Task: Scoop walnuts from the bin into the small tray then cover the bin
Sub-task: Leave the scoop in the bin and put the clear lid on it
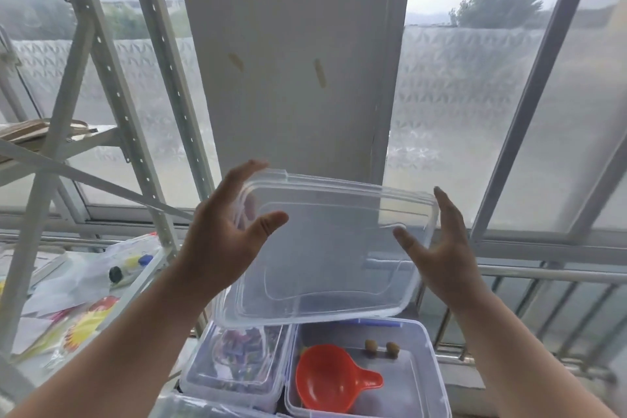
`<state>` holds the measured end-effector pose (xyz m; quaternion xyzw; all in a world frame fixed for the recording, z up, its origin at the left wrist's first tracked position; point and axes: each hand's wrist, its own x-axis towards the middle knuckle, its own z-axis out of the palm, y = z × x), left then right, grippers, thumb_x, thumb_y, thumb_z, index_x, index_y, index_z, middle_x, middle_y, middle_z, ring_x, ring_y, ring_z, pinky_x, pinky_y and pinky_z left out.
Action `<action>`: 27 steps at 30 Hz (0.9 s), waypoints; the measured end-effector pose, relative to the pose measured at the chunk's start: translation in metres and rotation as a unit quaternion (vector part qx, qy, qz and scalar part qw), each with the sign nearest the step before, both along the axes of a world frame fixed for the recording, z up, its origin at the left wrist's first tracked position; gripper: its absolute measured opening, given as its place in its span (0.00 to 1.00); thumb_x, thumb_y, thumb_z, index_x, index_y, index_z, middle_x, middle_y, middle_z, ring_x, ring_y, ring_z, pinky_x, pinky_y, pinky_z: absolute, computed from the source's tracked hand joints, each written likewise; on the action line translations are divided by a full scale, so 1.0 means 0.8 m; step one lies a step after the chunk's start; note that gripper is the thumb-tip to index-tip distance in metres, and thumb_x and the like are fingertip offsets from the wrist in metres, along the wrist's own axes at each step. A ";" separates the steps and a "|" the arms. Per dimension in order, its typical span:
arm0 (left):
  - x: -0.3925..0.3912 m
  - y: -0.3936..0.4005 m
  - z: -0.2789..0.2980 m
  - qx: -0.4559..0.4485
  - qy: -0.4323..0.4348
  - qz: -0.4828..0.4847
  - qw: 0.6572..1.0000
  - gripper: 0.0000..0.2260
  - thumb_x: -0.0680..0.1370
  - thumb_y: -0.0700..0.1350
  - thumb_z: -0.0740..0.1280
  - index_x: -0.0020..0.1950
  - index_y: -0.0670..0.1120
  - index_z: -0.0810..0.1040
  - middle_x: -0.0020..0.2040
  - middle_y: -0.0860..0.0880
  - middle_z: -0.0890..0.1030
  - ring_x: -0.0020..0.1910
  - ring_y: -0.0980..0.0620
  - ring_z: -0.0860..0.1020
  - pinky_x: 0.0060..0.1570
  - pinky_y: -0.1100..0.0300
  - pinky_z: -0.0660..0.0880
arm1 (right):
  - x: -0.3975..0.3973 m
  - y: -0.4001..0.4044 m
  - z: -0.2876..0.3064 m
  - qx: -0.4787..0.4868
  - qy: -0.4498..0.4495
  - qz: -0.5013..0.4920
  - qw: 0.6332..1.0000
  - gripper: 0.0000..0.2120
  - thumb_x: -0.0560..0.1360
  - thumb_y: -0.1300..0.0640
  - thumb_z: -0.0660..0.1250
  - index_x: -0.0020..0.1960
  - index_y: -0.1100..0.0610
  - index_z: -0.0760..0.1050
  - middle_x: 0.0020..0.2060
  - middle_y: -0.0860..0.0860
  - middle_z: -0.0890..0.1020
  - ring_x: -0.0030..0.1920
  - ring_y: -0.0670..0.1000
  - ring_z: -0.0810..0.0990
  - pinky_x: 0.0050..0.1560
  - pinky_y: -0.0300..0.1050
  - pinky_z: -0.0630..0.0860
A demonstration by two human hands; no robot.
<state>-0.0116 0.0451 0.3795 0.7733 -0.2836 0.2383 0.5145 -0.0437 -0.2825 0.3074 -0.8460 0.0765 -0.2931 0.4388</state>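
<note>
A clear plastic lid (325, 248) is held up in the air, tilted, between both hands. My left hand (224, 231) grips its left edge, thumb over the top face. My right hand (441, 248) presses against its right edge, thumb under the lid. Below it stands the open clear bin (431, 380) at the bottom right. Inside lie an orange scoop (329, 378) and two walnuts (381, 348) near the far wall. The small tray is not in view.
A closed clear box (234, 360) with colourful contents stands left of the bin. A white metal shelf rack (112, 85) holds bags and bottles at the left. A white pillar (295, 61), windows and a railing (543, 273) lie ahead.
</note>
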 end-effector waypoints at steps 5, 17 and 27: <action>0.017 0.001 -0.010 -0.068 0.084 0.010 0.994 0.30 0.74 0.51 0.80 0.74 0.58 0.74 0.47 0.46 0.77 0.28 0.47 0.76 0.29 0.51 0.81 | -0.021 -0.037 -0.025 0.156 0.051 0.040 0.986 0.39 0.74 0.34 0.73 0.80 0.34 0.60 0.75 0.49 0.76 0.73 0.55 0.75 0.71 0.63 0.74; 0.060 -0.030 -0.165 0.074 0.318 0.029 0.945 0.34 0.66 0.53 0.81 0.70 0.66 0.76 0.53 0.54 0.88 0.48 0.52 0.88 0.53 0.43 0.86 | -0.046 -0.102 -0.110 0.242 0.151 -0.076 0.955 0.31 0.72 0.35 0.75 0.72 0.44 0.76 0.50 0.50 0.87 0.45 0.49 0.82 0.43 0.41 0.79; 0.062 -0.065 -0.318 0.205 0.400 0.112 0.886 0.34 0.78 0.48 0.76 0.83 0.51 0.68 0.77 0.48 0.76 0.76 0.42 0.75 0.76 0.45 0.70 | -0.034 -0.096 -0.230 0.167 0.295 -0.111 0.934 0.09 0.80 0.56 0.73 0.59 0.52 0.78 0.46 0.48 0.85 0.45 0.50 0.84 0.37 0.45 0.77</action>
